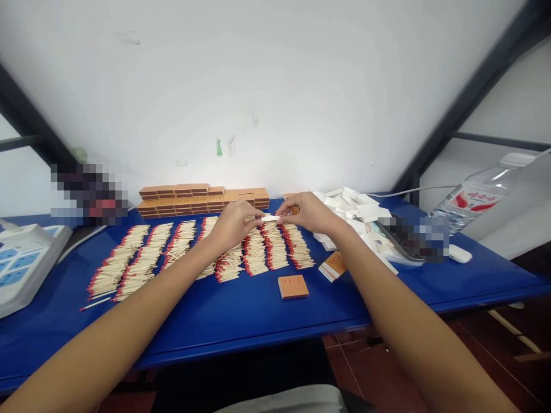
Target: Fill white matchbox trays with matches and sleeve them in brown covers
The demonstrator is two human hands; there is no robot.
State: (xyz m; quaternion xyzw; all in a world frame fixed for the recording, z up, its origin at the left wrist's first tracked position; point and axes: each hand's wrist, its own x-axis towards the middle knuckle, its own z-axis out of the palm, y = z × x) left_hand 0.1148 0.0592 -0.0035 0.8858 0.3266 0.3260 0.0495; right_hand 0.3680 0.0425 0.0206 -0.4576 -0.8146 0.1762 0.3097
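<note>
A small white matchbox tray [270, 218] is pinched at its two ends between my hands, above the far ends of the match rows. My left hand [235, 225] has thumb and fingers closed on its left end. On the right end are the closed fingertips of my right hand [306, 211]. Below them lie several rows of red-tipped matches [275, 246], side by side across the table. An orange matchbox [293, 287] lies flat near the front edge. Another matchbox [333, 265], partly showing white, lies by my right forearm.
Orange matchboxes [202, 201] are stacked along the wall. A heap of white trays [353, 206] lies to the right, with a dark phone-like object [398, 235], a white case [460, 253] and a tilted water bottle [477, 192]. A white-and-blue power strip [26, 264] sits at the left.
</note>
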